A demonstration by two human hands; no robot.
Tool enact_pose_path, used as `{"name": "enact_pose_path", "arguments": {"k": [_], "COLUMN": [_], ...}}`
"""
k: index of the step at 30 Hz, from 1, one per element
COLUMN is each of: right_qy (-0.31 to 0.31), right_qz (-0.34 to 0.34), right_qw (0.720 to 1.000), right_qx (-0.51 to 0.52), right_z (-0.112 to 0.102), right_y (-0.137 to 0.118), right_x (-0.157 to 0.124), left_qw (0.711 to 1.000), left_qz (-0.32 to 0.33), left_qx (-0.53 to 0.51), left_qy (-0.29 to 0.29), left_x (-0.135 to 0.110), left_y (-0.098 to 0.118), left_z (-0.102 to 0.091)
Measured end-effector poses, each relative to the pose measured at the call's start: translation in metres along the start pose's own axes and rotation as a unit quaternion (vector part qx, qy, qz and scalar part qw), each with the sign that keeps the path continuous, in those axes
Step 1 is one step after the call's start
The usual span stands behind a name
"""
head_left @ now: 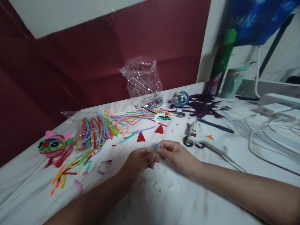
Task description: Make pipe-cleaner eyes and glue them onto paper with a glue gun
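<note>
Left hand (142, 156) and right hand (174, 153) are held fingertip to fingertip, both pinched on one small blue piece (157, 146), mid-scene over the white table (187, 195). Two red triangles (141, 137) are laid out just beyond, and one orange triangle (209, 137) is parked right, beside one white glue gun (214, 147). "MN" can kinda be read on the blue bag (260, 25), far right. The table's far edge is backed by maroon sheeting (164, 40); elbow room is left near, between the forearms.

Craft workspace, home or workshop unclear: pipe cleaners (99, 129), glue gun (212, 146), fuzzy animal figure (61, 147) on marbled worktop (185, 200), maroon covering (161, 40) behind.
</note>
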State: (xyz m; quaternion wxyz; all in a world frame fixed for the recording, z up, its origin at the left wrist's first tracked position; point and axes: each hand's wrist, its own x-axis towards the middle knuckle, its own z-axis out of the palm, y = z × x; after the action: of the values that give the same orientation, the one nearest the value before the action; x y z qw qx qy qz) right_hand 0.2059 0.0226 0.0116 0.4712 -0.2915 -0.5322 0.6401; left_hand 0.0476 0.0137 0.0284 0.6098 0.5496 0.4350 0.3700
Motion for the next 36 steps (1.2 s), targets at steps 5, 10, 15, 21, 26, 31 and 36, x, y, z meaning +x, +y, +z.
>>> {"name": "enact_pose_path", "arguments": {"k": [5, 10, 15, 21, 26, 31, 36], "right_qy": [-0.044, -0.015, 0.0, -0.009, 0.022, 0.051, 0.013], "right_qz": [-0.021, -0.092, -0.053, -0.092, -0.054, 0.022, 0.065], "right_qw": [0.994, 0.942, 0.971, 0.962, 0.964, 0.981, 0.994], "right_qx": [-0.095, -0.322, -0.234, -0.257, -0.258, -0.185, -0.091], "right_z": [-0.001, -0.004, -0.01, -0.006, -0.004, 0.0, 0.007], "right_y": [-0.002, -0.011, -0.006, -0.003, 0.002, -0.001, 0.002], "right_x": [-0.003, -0.005, -0.001, -0.003, -0.005, -0.005, -0.008], "left_qw": [0.992, 0.975, 0.996, 0.994, 0.997, 0.996, 0.891], "left_qz": [0.017, 0.024, 0.012, -0.074, -0.047, 0.007, 0.229], "left_qx": [0.123, 0.219, 0.078, -0.072, -0.051, 0.035, 0.356], "left_qy": [-0.01, 0.019, 0.042, -0.021, 0.024, 0.081, 0.166], "left_x": [-0.005, -0.007, -0.008, -0.01, -0.008, -0.008, -0.017], "left_y": [0.001, 0.005, -0.002, -0.01, -0.012, -0.012, -0.015], "left_z": [-0.006, -0.012, -0.011, -0.008, -0.007, -0.011, -0.013]}}
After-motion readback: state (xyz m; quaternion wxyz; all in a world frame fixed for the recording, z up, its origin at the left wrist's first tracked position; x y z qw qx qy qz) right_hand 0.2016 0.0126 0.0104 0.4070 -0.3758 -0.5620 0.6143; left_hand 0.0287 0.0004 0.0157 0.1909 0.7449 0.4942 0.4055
